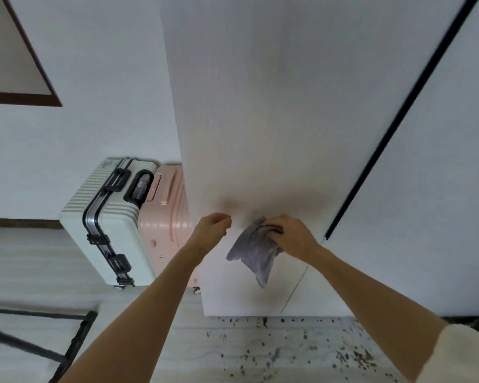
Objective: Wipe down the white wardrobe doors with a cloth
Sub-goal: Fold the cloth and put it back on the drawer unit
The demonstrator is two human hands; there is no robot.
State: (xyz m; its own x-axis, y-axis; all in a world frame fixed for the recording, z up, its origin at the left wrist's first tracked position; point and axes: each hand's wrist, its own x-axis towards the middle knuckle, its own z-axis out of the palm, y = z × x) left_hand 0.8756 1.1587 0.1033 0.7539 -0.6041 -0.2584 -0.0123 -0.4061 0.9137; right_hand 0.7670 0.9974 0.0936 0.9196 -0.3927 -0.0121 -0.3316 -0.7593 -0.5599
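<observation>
The white wardrobe door (274, 120) fills the middle of the view, with a dark gap (393, 128) dividing it from the door to the right (440, 189). My right hand (293, 236) grips a grey cloth (256, 252) by its top edge, low against the door; the rest of the cloth hangs down. My left hand (212, 226) is raised just left of the cloth, fingers curled, holding nothing, close to the door's surface.
A white ribbed suitcase (108, 225) with black trim and a pink suitcase (166, 217) stand left of the wardrobe against the wall. The pale floor (288, 352) under the doors is speckled with dark spots. A black frame (67, 341) lies at lower left.
</observation>
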